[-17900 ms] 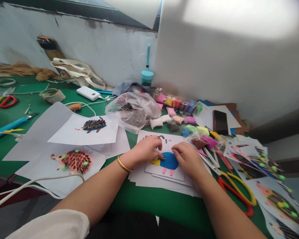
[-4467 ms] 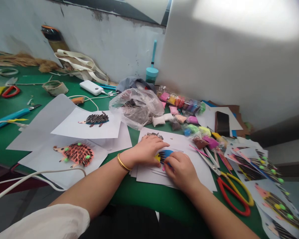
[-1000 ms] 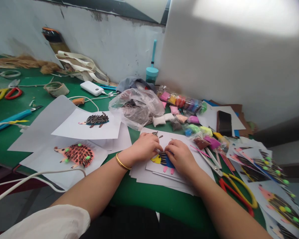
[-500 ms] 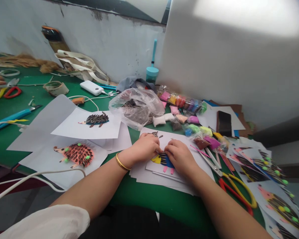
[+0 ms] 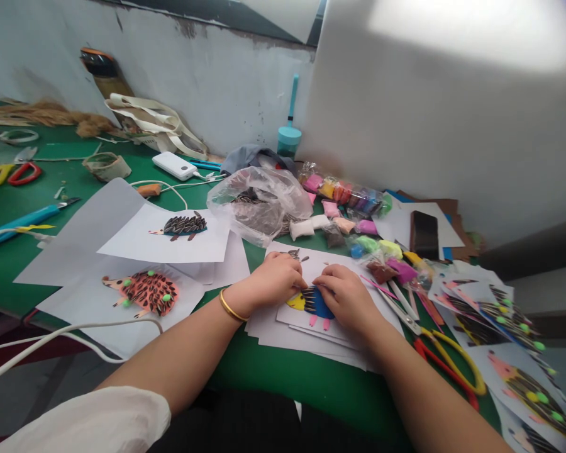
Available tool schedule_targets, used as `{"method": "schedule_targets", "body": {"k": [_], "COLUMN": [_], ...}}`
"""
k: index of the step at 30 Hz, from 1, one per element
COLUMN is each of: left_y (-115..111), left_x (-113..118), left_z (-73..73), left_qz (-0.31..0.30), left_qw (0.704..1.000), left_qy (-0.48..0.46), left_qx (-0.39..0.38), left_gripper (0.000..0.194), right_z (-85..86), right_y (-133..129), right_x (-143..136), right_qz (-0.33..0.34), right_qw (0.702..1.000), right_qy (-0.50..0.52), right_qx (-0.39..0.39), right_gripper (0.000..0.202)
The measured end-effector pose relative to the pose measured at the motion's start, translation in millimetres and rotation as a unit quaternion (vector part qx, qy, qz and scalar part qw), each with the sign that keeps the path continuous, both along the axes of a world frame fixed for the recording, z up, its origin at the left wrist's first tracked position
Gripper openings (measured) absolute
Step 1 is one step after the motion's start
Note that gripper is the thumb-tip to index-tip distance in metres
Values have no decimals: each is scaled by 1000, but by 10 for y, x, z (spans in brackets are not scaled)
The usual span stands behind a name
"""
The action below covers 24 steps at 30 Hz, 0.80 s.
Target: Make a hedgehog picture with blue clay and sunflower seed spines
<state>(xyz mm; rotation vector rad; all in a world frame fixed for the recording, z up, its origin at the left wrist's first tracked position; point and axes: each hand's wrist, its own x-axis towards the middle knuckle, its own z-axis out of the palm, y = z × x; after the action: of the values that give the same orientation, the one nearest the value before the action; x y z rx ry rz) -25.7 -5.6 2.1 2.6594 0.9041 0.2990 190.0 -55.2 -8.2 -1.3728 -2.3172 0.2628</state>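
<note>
A clay hedgehog (image 5: 323, 307) with a yellow face, blue body and pink feet lies on a stack of white paper (image 5: 306, 343). Striped sunflower seeds (image 5: 309, 301) stand in rows behind its face. My left hand (image 5: 279, 277), wearing a gold bangle, rests on the paper with fingers curled together at the hedgehog's upper left. From the other side my right hand (image 5: 343, 292) bends over the blue body, thumb and forefinger drawn together. Whatever is between either hand's fingertips is too small or hidden to make out. A few loose seeds (image 5: 295, 254) lie above my left hand.
Behind the paper sits a clear plastic bag (image 5: 259, 204) of seeds, beside several packets of coloured clay (image 5: 344, 224). Scissors (image 5: 441, 355) lie to the right, near finished hedgehog pictures (image 5: 523, 384). More hedgehog sheets (image 5: 153, 292) and a white cable (image 5: 75, 333) are at left.
My right hand has shifted slightly right and its fingertips have drawn back, showing more of the seeds and blue body. My left hand stays nearly still. A person's hand at far left has left view.
</note>
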Motion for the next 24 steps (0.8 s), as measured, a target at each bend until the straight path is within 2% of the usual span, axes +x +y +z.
{"method": "schedule_targets", "body": {"k": [7, 24], "left_y": [9, 11], "left_x": [-13, -6], "left_z": [0, -7], "left_qz": [1, -16], "left_qw": [1000, 1000], "left_qy": [-4, 2], "left_qx": [-5, 12], "left_gripper": [21, 20], "right_z": [-32, -76], "right_y": [-3, 37], "right_x": [63, -45], "right_qz": [-11, -20], "right_qw": [999, 999], "right_qy": [39, 26], "right_qx": [-14, -32], "right_gripper": [16, 17]}}
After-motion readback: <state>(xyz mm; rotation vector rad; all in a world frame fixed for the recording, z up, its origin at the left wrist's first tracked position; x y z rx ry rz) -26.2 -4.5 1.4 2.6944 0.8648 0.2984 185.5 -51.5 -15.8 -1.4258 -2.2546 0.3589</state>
